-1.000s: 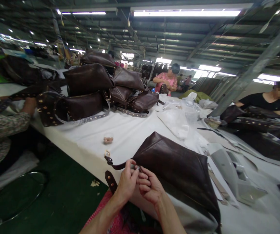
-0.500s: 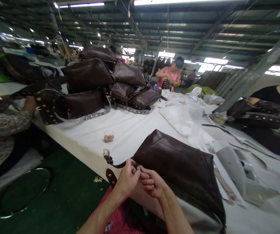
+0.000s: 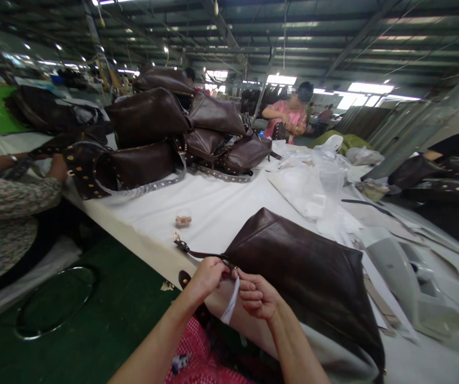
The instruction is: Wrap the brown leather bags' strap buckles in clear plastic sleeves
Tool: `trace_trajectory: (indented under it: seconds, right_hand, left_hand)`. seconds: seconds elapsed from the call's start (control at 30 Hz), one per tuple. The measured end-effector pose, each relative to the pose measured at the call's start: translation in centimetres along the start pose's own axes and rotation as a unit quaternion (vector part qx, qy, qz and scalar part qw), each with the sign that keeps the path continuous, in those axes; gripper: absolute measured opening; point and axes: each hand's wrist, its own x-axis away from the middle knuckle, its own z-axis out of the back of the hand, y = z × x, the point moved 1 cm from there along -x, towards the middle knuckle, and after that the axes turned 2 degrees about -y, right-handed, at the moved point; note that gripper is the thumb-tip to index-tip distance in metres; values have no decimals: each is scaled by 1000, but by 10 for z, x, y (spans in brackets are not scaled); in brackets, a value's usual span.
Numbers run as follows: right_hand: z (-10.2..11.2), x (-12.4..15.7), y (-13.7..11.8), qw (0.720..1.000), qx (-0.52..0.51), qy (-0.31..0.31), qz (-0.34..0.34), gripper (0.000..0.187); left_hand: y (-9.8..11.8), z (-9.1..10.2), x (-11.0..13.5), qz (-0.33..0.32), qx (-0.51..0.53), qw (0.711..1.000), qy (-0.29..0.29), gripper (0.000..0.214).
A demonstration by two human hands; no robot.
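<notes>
A dark brown leather bag (image 3: 297, 266) lies on the white-covered table before me. My left hand (image 3: 209, 278) pinches the bag's edge close to the base of its strap, fingers closed. Beside it, the fingers of my right hand (image 3: 258, 295) are curled and pinched at a small metal fitting and the top of a thin white strip (image 3: 232, 303), which hangs between the hands. The strap with a gold buckle (image 3: 177, 236) stretches left over the table. Below my left wrist, a studded strap end (image 3: 184, 278) droops past the table edge.
Several brown bags (image 3: 149, 117) are piled at the back left, where a co-worker's patterned sleeve (image 3: 17, 197) reaches in. Clear plastic bags (image 3: 317, 176) and a grey plastic piece (image 3: 405, 272) lie to the right. A small brownish bundle (image 3: 183, 220) rests near the buckle.
The thin white strip now hangs out between my hands, where it did not show before. My hands have parted slightly, and the view has shifted a little.
</notes>
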Motion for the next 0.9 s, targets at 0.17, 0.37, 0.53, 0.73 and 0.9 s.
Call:
trace_trajectory:
  seconds: [0.17,0.37,0.53,0.73,0.9]
  right_hand:
    - [1,-2,0,1000,10,-9,-16,31]
    - [-1,-1,-1,1000,7,-13,-10,24]
    - [-1,0,-3,1000,14,-10,-17,26]
    - [3,-2,-4,999,35,17,-31,40]
    - [-2,0,-2,996,56,59,-20,44]
  left_hand:
    - [1,-5,-1,5,35,999,1,19]
    - [1,-7,-2,26,44,999,18,20]
    - [8,-7,-1,53,86,995,-12,22]
    - [12,-16,3,50,137,989,-1,17]
    - [9,-19,4,40,171,984,21,11]
